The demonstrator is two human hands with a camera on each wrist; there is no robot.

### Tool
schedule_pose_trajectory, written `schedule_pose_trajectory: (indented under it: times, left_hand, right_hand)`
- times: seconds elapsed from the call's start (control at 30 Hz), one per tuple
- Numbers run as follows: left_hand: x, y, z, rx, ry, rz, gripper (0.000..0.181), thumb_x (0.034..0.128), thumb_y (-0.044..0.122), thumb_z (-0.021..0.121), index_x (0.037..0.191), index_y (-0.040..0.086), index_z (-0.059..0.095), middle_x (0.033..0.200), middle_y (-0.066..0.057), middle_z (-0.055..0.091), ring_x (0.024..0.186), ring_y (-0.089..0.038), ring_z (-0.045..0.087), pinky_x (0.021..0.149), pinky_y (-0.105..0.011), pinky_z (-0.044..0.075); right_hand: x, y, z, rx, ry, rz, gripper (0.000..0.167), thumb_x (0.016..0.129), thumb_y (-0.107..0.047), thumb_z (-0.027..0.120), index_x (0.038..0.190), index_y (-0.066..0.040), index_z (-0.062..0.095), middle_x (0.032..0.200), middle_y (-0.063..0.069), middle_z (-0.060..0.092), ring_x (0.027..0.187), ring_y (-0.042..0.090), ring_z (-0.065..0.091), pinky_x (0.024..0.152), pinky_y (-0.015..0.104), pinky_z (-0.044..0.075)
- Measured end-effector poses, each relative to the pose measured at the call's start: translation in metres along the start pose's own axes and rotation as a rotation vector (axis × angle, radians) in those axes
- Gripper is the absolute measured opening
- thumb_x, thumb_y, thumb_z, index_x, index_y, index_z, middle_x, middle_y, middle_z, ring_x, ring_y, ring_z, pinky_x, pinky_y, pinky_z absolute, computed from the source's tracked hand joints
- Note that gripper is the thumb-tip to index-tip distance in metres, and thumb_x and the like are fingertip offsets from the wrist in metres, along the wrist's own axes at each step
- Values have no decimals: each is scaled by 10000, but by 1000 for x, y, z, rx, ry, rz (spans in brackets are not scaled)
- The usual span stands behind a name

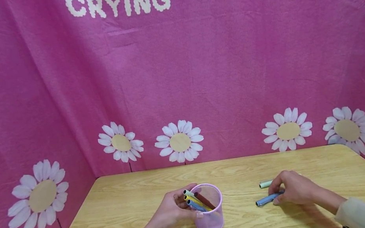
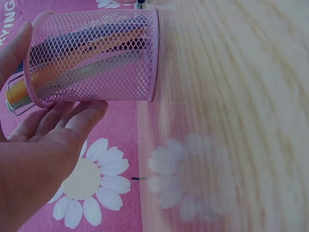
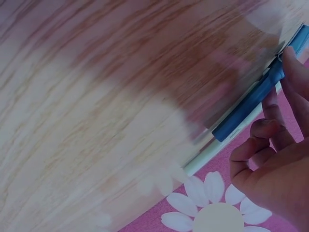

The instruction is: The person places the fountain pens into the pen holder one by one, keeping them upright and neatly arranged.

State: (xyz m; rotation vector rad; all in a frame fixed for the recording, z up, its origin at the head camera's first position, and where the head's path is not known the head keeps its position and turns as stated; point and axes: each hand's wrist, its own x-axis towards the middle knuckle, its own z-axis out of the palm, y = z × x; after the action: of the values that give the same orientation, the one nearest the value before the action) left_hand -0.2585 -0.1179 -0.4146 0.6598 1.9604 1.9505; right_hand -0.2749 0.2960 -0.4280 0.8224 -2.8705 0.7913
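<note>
A pink mesh pen cup stands upright on the table, gripped near its rim by my left hand, thumb on the near side and fingers on the far side. Leaning inside are a dark red pen, a blue one, a pale green one and a yellow pen. To the right, my right hand pinches another blue pen between thumb and forefinger, low over the table; whether it touches the wood I cannot tell. A pale green pen lies just behind it, partly hidden by the hand.
The wood-grain table ends at the back against a pink cloth printed with daisies and lettering. More of this cloth hangs along the left and right sides.
</note>
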Motion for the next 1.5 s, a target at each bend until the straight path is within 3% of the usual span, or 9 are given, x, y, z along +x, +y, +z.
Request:
schedule_pose_trajectory:
  times: [0.67, 1.17, 1.5]
  left_hand:
    - [-1, 1, 1, -8, 7, -14, 794, 799, -21, 875, 1507, -61, 517, 1257, -162, 719, 1063, -206, 676, 928, -276, 549]
    - [-1, 1, 1, -5, 12, -15, 823, 799, -18, 883, 1518, -84, 487, 1233, -138, 725, 1021, -181, 660, 888, -264, 549]
    - [0, 0, 0, -10, 2, 0, 826, 800, -7, 883, 1518, -87, 483, 1250, -157, 717, 1033, -178, 662, 892, -261, 547]
  right_hand:
    - [0, -9, -1, -42, -18, 73, 199, 732, -158, 954, 791, -246, 786, 765, -135, 631, 698, 60, 462, 630, 296, 391]
    - [-2, -15, -2, -42, 0, 90, 200, 723, -179, 958, 800, -260, 793, 773, -159, 651, 713, 68, 487, 629, 293, 404]
    - [0, -20, -6, -37, 0, 100, 184, 748, -183, 949, 808, -259, 792, 775, -173, 663, 781, 89, 590, 692, 323, 490]
